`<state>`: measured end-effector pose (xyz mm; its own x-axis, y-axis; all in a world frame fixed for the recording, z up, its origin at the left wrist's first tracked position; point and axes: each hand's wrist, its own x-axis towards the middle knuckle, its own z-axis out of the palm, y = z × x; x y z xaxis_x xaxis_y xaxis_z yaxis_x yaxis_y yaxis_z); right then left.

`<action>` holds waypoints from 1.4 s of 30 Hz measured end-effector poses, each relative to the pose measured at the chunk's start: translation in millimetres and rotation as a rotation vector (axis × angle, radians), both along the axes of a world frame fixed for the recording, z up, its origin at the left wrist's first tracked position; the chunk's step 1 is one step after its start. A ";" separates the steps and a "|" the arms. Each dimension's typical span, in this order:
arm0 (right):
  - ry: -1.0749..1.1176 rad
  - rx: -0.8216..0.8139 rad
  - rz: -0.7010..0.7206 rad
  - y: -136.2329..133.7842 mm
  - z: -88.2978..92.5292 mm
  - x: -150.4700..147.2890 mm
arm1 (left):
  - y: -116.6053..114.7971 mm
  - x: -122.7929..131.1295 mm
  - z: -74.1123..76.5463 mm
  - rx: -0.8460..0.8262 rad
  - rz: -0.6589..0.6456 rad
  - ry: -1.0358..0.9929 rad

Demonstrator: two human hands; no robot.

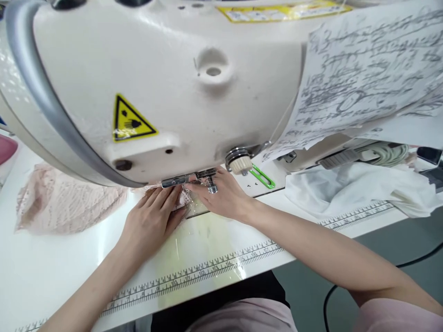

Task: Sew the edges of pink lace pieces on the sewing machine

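A white sewing machine (173,92) fills the upper part of the view. Below its head, my left hand (150,219) lies on pink lace fabric (72,198), fingers close together and pointing toward the needle area. The lace spreads over the table to the left. My right hand (223,193) is on the other side of the needle area, its fingertips partly hidden behind the machine's metal parts. A small piece of lace (184,197) shows between the two hands. What my right fingers touch cannot be made out.
A green thread snip (263,176) lies right of my right hand. White cloth (353,189) rests farther right. Handwritten paper (363,69) hangs on the machine. A printed ruler (207,272) runs along the table's front edge.
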<state>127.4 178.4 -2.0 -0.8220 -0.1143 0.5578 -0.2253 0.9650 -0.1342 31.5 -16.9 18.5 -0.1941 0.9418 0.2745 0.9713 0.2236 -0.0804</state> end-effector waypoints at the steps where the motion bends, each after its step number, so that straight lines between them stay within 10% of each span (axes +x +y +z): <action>1: -0.007 -0.004 -0.008 -0.6 -0.5 -0.3 | 0.6 -1.9 0.0 0.000 -0.003 -0.001; 42: 0.170 0.147 -0.067 -0.7 -9.9 -4.4 | 5.3 -6.9 0.5 0.003 -0.049 0.064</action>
